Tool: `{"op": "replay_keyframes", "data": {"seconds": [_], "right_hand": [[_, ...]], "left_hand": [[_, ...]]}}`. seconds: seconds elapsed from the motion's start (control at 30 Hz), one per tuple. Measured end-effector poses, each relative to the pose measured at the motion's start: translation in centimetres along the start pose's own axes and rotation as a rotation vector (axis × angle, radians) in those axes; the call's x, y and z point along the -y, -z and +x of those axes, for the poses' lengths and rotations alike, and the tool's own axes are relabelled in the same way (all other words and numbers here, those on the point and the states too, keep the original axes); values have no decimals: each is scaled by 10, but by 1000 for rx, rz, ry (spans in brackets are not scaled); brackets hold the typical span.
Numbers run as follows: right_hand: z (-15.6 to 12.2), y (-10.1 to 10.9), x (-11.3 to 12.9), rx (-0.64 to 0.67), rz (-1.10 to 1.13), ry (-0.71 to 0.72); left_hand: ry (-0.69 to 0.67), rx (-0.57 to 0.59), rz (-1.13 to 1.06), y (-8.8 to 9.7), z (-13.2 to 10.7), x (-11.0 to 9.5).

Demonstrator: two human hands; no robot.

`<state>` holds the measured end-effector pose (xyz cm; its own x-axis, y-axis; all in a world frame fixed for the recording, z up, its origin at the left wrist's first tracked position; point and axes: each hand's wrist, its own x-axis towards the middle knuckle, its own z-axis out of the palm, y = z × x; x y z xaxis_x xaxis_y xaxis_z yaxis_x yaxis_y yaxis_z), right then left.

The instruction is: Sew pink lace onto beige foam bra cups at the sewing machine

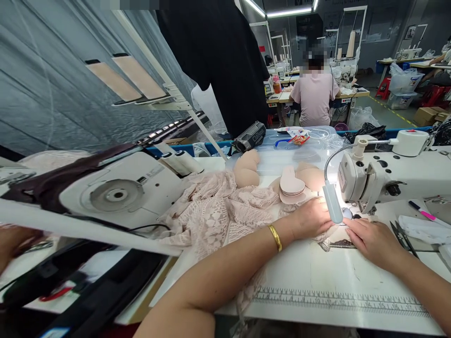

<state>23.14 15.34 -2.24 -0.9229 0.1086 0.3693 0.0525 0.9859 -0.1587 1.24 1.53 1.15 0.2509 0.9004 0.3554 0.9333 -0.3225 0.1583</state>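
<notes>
My left hand (314, 218), with a gold bangle at the wrist, is at the needle area of the white sewing machine (387, 173). Its fingers close on pale pink lace fabric (214, 218), which trails off to the left; the lamp head (332, 203) partly hides the fingertips. My right hand (374, 238) lies on the machine bed with its fingers stretched toward the presser foot, next to the fabric's edge. Beyond my left hand are stacked pale pink pads (291, 185) and beige moulded cups (246, 169).
Right of my right hand lie black scissors (403, 237) and a pink-and-navy pen (423, 211). A printed ruler (338, 300) runs along the table's front. Another machine (120, 192) and thread cones (179, 162) stand left. Ahead, one person stands and another sits.
</notes>
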Motion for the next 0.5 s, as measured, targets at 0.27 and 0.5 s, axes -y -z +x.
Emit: {"op": "replay_keyframes", "data": {"seconds": [0.27, 0.5], "right_hand": [[-1, 4, -2, -30, 141, -39], [10, 27, 37, 95, 922, -428]], "left_hand": [[78, 69, 45, -12, 10, 1], [218, -4, -133, 25, -33, -48]]}}
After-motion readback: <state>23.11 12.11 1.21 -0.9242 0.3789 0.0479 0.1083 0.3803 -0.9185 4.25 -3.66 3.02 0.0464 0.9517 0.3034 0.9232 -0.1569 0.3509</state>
